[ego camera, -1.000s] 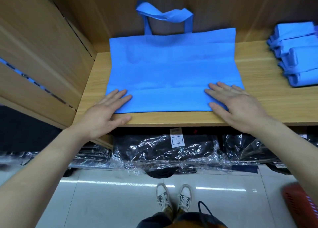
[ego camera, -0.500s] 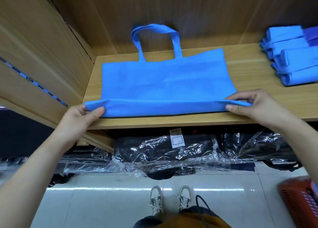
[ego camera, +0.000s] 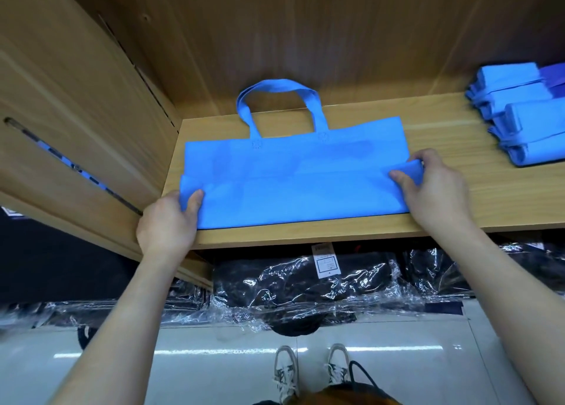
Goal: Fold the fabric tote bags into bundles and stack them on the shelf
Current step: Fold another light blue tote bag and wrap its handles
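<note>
A light blue fabric tote bag [ego camera: 293, 178] lies flat on the wooden shelf [ego camera: 443, 129], its handles pointing to the back wall. Its lower part is folded up over the body. My left hand [ego camera: 171, 218] pinches the folded edge at the bag's left end, thumb on top. My right hand [ego camera: 434, 190] grips the folded edge at the right end, where the fabric bulges up between thumb and fingers. A stack of folded blue bundles [ego camera: 519, 114] sits at the shelf's far right.
A wooden side panel [ego camera: 76, 114] closes the shelf on the left and a wooden back wall stands behind. Below the shelf lie black goods in clear plastic wrap [ego camera: 305, 282]. My shoes [ego camera: 312, 371] stand on the white tiled floor.
Both hands went from lying flat on the bag to pinching its near edge, then carried that edge up and over the body of the bag, which now looks shorter.
</note>
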`<state>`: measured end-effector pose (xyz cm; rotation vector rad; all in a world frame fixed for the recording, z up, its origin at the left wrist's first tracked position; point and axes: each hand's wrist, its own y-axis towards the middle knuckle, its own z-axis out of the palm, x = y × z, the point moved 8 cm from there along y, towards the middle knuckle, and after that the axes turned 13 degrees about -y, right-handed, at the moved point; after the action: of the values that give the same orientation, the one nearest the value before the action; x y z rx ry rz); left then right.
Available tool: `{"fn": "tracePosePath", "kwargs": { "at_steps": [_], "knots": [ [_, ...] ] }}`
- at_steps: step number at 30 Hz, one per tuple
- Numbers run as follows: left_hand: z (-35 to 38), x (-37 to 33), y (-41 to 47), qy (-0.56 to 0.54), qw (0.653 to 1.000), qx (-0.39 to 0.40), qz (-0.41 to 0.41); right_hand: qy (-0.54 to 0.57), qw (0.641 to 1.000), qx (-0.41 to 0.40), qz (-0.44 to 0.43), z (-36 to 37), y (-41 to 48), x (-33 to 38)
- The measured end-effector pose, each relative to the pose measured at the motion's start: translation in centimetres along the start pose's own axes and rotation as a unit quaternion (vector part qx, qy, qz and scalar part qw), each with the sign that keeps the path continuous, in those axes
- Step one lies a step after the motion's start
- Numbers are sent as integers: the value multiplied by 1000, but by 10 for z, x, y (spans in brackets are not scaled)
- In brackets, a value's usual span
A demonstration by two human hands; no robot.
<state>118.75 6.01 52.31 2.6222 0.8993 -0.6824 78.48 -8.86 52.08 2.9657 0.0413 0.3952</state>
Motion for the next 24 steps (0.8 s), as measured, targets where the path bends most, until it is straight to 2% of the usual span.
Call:
{"fn": "tracePosePath", "kwargs": {
  "at_steps": [5, 8, 10, 11, 13, 14, 16, 19, 21, 24],
  "knots": [
    [-2, 1, 3, 26, 1000, 2, -16, -105, 994, 27, 12, 0, 2, 1],
    [-2, 1, 0, 34, 999, -8, -12, -115, 993, 25, 15, 1, 1, -1],
    [-5, 2, -2, -7, 999, -27, -20, -93, 995, 8, 21, -1, 0, -2],
    [-9, 0, -2, -39, 998, -45, -11, -74, 997, -17, 14, -3, -1, -1],
    [-11, -14, -1, -52, 993, -61, 90, -53, 992, -88, -78, -7, -4, 14],
    [-7, -21, -1, -36, 985, -41, 162, -49, 983, -104, -143, -5, -6, 23],
    [10, -23, -1, -37, 964, 44, 258, -38, 966, -61, -249, 8, -8, 34],
    [20, -9, -1, -84, 949, 175, 250, 10, 950, 27, -312, 14, -9, 31],
    [23, -5, -11, -36, 934, 241, 261, 11, 941, 91, -326, 18, -13, 24],
    [22, 0, -26, 35, 922, 254, 289, -26, 923, 146, -355, 20, -18, 14]
  ]
}}
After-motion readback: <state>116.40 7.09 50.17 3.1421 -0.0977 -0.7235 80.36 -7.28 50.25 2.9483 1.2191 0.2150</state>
